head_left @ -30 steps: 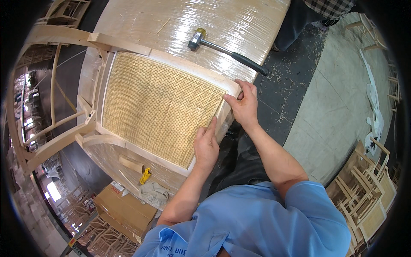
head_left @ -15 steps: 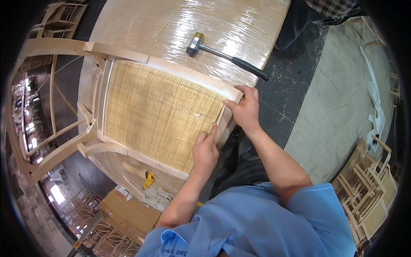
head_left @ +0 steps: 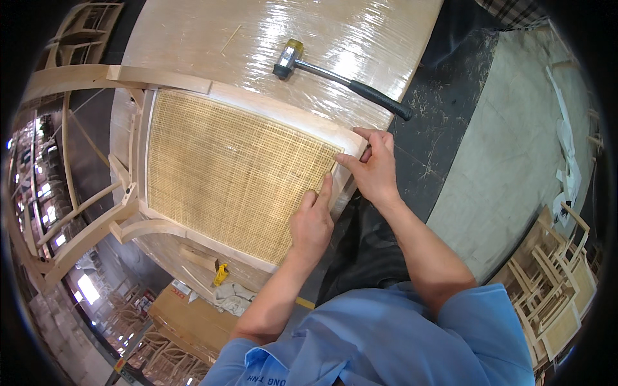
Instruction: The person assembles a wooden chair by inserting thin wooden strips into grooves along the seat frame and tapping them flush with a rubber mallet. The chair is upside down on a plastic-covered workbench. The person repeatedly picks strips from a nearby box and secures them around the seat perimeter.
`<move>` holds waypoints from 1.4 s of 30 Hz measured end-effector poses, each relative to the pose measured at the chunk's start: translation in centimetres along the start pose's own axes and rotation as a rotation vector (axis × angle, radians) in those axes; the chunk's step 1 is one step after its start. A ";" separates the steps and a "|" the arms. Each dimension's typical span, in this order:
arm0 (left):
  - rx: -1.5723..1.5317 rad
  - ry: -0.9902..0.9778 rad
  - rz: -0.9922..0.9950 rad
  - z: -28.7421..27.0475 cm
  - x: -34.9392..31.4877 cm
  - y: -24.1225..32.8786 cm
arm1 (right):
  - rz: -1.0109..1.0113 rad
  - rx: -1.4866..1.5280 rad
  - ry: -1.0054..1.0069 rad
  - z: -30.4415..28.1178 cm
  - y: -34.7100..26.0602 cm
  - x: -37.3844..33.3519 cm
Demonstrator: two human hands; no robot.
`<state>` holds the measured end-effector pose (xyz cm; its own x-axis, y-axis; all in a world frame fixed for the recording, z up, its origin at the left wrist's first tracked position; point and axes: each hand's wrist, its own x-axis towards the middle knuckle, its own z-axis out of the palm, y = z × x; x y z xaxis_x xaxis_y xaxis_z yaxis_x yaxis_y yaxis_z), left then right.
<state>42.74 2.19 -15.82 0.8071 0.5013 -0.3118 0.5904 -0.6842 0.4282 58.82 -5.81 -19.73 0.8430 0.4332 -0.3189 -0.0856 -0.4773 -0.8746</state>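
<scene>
Where the head view looks down, a wide worktable [head_left: 193,45] wrapped in glossy clear film fills the upper centre; light glares off the wrap in streaks. A rubber-headed mallet [head_left: 341,77] with a metal shaft and black grip lies flat on the film, head to the left, grip pointing toward the table's right edge, well apart from both hands. Right of the table: dark floor strewn with pale shavings, then a lighter mat or sheet [head_left: 515,154]. Unfinished wooden chair frames [head_left: 553,283] are stacked at lower right; more bare frames show along the left rim. A cardboard box [head_left: 193,315] sits below the table edge, with a small yellow object [head_left: 221,275] just above it, too small to identify.

Work piece: a bare-wood chair [head_left: 84,212] lying tipped over against the table's near edge, its legs and rails curving off to the left. Its seat frame [head_left: 270,106] holds a woven cane panel [head_left: 225,174], tan, fine open mesh, taut and flat, bounded by pale wood on all visible sides.

Left hand [head_left: 312,222]: rests palm-down on the panel's near right edge, index finger extended and pressed along the cane beside the frame, other fingers curled. Right hand [head_left: 373,167]: at the frame's right corner, thumb and fingers closed together in a pinch on the corner; whether they nip cane or only wood, cannot tell. Both hands sit just beside each other, not touching.
</scene>
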 end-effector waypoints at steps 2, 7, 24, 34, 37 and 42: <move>0.023 -0.001 0.009 -0.1 0.3 0.0 | -0.010 0.000 -0.012 -0.2 0.0 0.0; 0.028 -0.081 -0.015 -1.9 0.8 1.1 | -0.018 0.020 0.005 -0.1 0.2 -0.1; -0.021 -0.036 0.040 -2.0 1.4 1.1 | 0.013 -0.084 0.050 0.2 -0.5 0.9; 0.082 0.033 0.037 -0.5 0.9 0.5 | -0.039 0.056 -0.053 -0.4 0.6 -0.1; 0.066 -0.010 0.003 -1.0 1.1 1.1 | -0.025 0.040 -0.013 0.0 0.4 -0.1; -0.008 0.034 0.029 -0.8 1.0 0.6 | 0.024 0.006 -0.006 0.1 -0.4 0.1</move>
<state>43.90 2.65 -15.18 0.8234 0.4989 -0.2704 0.5665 -0.6948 0.4431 58.84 -5.49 -19.48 0.8374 0.4265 -0.3417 -0.1087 -0.4828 -0.8689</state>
